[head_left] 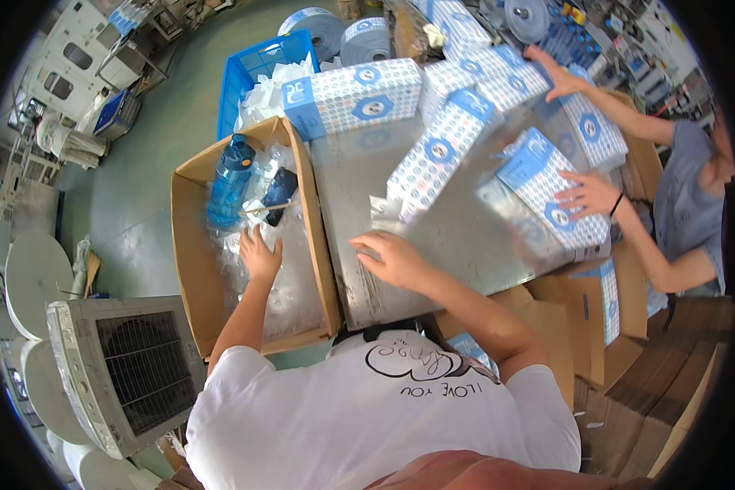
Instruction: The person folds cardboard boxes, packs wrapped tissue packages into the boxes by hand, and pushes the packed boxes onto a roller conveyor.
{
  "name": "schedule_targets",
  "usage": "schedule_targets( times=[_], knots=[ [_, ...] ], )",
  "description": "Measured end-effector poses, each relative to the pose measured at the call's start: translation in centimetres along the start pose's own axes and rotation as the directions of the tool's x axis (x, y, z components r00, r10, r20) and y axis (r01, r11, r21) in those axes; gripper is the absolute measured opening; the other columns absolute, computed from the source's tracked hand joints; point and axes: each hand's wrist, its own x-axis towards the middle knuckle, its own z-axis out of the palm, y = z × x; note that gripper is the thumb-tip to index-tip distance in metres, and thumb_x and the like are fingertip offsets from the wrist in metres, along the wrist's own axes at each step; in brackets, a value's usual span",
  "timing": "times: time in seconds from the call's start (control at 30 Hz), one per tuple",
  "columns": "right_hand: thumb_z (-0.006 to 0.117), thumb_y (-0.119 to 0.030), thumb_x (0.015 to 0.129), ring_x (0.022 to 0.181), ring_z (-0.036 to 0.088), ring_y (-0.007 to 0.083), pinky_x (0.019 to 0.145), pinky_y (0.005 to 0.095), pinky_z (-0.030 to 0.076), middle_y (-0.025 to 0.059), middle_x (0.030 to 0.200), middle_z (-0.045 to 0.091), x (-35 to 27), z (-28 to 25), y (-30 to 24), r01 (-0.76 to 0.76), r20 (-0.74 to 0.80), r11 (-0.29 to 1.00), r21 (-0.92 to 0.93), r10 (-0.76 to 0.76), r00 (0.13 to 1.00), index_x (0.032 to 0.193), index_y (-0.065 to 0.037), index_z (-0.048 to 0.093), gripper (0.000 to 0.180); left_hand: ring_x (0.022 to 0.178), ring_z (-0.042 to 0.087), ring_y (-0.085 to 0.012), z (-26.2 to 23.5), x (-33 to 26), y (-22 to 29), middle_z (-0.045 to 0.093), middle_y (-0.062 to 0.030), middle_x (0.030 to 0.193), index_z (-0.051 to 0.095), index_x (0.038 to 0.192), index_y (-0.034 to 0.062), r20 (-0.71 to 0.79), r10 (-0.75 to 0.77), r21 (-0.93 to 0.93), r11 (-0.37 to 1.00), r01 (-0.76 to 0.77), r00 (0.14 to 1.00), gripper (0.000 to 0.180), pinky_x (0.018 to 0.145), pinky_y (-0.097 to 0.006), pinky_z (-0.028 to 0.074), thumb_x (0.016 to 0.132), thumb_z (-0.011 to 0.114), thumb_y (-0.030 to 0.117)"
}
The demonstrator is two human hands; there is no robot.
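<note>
And the left hand (261,257) is hovering inside the carton (189,245), fingers spread, pinching nothing, right over the clear plastic (290,278); whether a fingertip is touching it, I can't tell. Across to the right hand (392,260): it's hanging low just right of the carton, fingers lightly bent and close together, thumb standing apart, nothing showing in its grip; whether it's resting on the surface (347,167), I can't tell.

The carton is standing close alongside that surface, probably keeping both within easy reach. The near pack (441,151) is lying right of the carton, its near end pointing toward the right hand, loose film (386,211) sticking out there; that angle is likely keeping the end handy. Inside the carton, the bottle (232,184) is leaning at the far left, seemingly because the soft plastic is propping it.

Well right of the carton, a co-worker's hand (590,196) is lying flat across a second pack (539,175), perhaps steadying it. And beyond the carton's far end, the crate (230,94) is holding white scraps (275,91), its walls presumably stopping them from scattering.
</note>
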Motion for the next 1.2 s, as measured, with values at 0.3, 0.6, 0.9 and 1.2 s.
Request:
schedule_targets(
  times=[0.3,0.6,0.9,1.2],
  knots=[
    [0.065,-0.032,0.076,0.113,0.052,0.0331,0.112,0.0592,0.016,0.0150,0.100,0.066,5.3,-12.1,3.1,-0.049,0.022,0.533,-0.845,0.127,0.992,0.091,-0.006,0.071,0.031,0.139,0.019,-0.0416,2.8,-8.6,-5.6,0.016,-0.0194,0.154,0.018,0.150,0.0337,0.653,-0.265,0.299,0.951,0.079,0.710,0.099,0.104,-0.069,0.023,0.070,0.068,0.065],
    [0.061,-0.016,0.086,0.108,0.057,0.0346,0.093,0.0430,0.045,0.0187,0.113,0.062,9.2,2.6,-2.9,0.205,0.303,0.969,-0.141,-0.155,0.940,0.118,-0.004,0.060,0.034,0.129,0.033,-0.0473,0.8,-8.7,-7.2,0.031,-0.0287,0.142,0.016,0.152,0.0297,0.729,-0.174,0.134,0.985,0.111,0.662,0.104,0.100,-0.055,0.039,0.068,0.073,0.057],
    [0.076,-0.021,0.071,0.104,0.058,0.0368,0.080,0.0406,0.049,0.0239,0.121,0.056,13.6,24.6,3.3,0.200,0.864,0.860,-0.470,0.400,0.307,0.139,-0.002,0.036,0.081,0.121,0.051,-0.0385,2.3,-10.7,-10.2,0.043,-0.0196,0.139,0.028,0.145,0.0230,0.839,-0.331,0.014,0.807,0.590,0.432,0.092,0.091,-0.051,0.050,0.070,0.080,0.030],
    [0.074,-0.007,0.071,0.090,0.065,0.0382,0.047,0.0448,0.057,0.0178,0.118,0.057,11.5,26.1,2.9,-0.642,0.742,0.764,-0.061,0.464,0.483,0.141,-0.014,0.031,0.082,0.091,0.064,-0.0294,-0.2,-7.3,-4.3,0.056,-0.0119,0.107,0.044,0.130,0.0152,0.794,-0.413,-0.447,0.101,0.889,0.446,0.058,0.056,-0.043,0.058,0.077,0.062,-0.001]
  ],
)
